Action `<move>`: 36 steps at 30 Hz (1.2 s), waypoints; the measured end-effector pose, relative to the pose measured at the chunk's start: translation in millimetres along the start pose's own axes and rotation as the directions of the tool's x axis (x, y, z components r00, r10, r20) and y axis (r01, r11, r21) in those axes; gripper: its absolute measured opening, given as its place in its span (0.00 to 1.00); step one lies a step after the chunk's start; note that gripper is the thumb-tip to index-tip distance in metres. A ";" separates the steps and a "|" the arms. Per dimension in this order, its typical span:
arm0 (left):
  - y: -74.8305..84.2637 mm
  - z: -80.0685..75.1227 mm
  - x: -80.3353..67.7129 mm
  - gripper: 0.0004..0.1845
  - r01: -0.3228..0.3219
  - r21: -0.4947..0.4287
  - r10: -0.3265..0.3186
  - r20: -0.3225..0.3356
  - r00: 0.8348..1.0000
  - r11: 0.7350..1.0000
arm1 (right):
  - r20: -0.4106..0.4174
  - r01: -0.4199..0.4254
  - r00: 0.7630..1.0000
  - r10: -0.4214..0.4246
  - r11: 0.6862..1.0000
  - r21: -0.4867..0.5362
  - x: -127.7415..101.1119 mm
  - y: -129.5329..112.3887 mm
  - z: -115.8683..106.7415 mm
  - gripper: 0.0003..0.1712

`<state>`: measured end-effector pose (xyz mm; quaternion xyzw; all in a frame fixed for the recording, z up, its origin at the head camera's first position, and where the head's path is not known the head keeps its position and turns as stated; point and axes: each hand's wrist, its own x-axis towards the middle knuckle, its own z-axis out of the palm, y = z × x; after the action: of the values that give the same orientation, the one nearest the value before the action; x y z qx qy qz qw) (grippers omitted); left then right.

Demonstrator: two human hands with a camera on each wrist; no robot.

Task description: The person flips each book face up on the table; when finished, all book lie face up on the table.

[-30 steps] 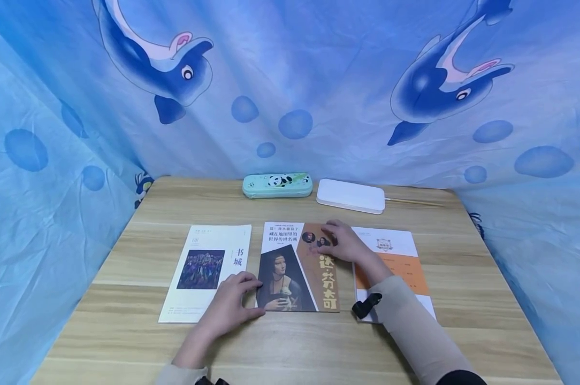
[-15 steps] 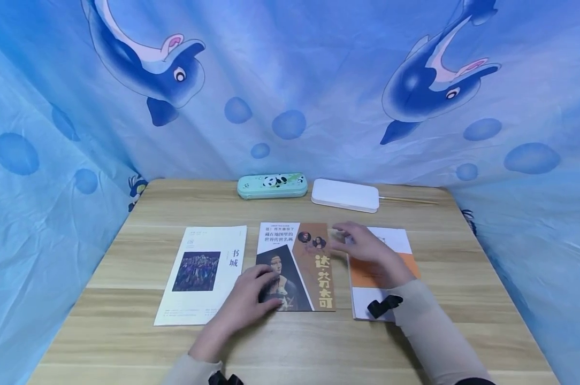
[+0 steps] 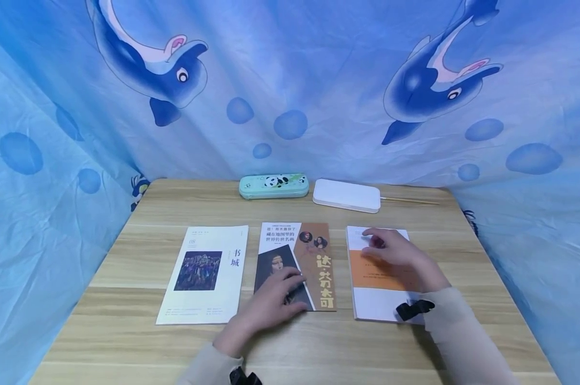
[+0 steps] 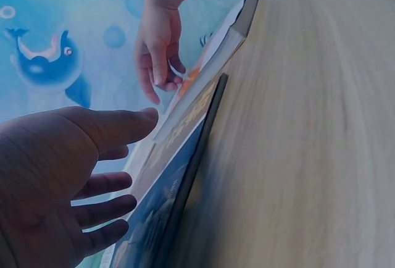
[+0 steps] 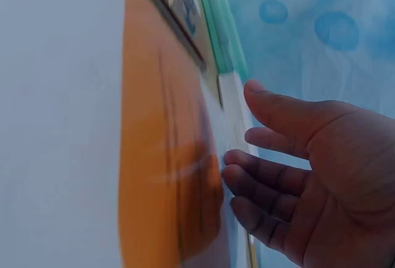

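Three booklets lie side by side on the wooden table point(image 3: 126, 342). My left hand point(image 3: 274, 299) lies flat and open on the lower part of the middle booklet point(image 3: 314, 256), the one with a portrait and an orange band. My right hand point(image 3: 397, 256) hovers with relaxed fingers over the right booklet point(image 3: 372, 305), which is white with an orange panel. In the right wrist view the right hand point(image 5: 296, 175) is spread just above the orange panel point(image 5: 160, 157). The left wrist view shows the left hand point(image 4: 74, 181) spread over the dark cover point(image 4: 160, 206). The left booklet point(image 3: 205, 272) lies untouched.
A mint pencil case with a panda point(image 3: 273, 186) and a white flat box point(image 3: 346, 195) stand at the table's back edge, with a thin wooden stick point(image 3: 407, 200) beside the box. Blue dolphin cloth point(image 3: 290, 80) hangs behind and at both sides.
My right hand has left the top of the middle booklet and moved right over the orange-and-white booklet. My left hand has slid right onto the middle booklet's portrait.
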<state>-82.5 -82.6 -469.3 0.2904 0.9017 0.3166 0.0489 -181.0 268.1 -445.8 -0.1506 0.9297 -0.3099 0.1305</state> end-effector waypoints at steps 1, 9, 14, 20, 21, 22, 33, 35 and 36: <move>0.9 1.3 0.4 0.34 -0.005 -0.004 0.005 0.006 1.000 1.000 | -0.001 -0.010 1.000 0.010 1.000 -0.001 -2.8 4.9 -1.2 0.24; 7.6 10.1 4.5 0.31 -0.025 -0.003 0.025 0.020 0.999 1.000 | -0.065 -0.065 0.996 0.064 0.998 -0.012 -24.8 45.2 -8.9 0.27; 10.8 18.6 8.9 0.31 -0.044 0.005 0.044 -0.002 0.999 0.999 | -0.126 -0.108 0.986 0.109 0.994 0.011 -36.5 63.7 -16.3 0.29; 14.2 25.8 12.2 0.30 -0.070 0.007 0.070 -0.010 0.997 0.998 | -0.153 -0.141 0.978 0.144 0.990 0.030 -47.4 84.0 -23.5 0.30; 15.3 26.2 13.1 0.30 -0.069 0.006 0.069 -0.007 0.998 0.998 | -0.161 -0.144 0.976 0.147 0.989 0.032 -48.5 87.5 -24.5 0.30; 16.5 27.0 14.3 0.30 -0.067 0.010 0.067 -0.002 0.998 0.998 | -0.175 -0.151 0.972 0.154 0.988 0.032 -49.3 90.8 -25.3 0.30; 36.5 46.4 36.7 0.26 -0.141 -0.006 0.141 0.070 0.988 0.990 | -0.303 -0.170 0.937 0.174 0.985 0.041 -41.5 111.3 -25.5 0.25; 41.4 50.9 39.8 0.25 -0.173 0.000 0.172 0.079 0.982 0.985 | -0.310 -0.168 0.934 0.177 0.984 0.054 -39.5 113.1 -24.9 0.25; 43.6 53.4 41.2 0.26 -0.189 0.001 0.188 0.080 0.979 0.982 | -0.314 -0.169 0.932 0.179 0.984 0.060 -38.6 114.2 -24.4 0.25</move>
<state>-80.5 -3.2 -481.7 0.3871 0.8688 0.3042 0.0532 -176.4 382.2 -491.4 -0.0138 0.9431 -0.3322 0.0080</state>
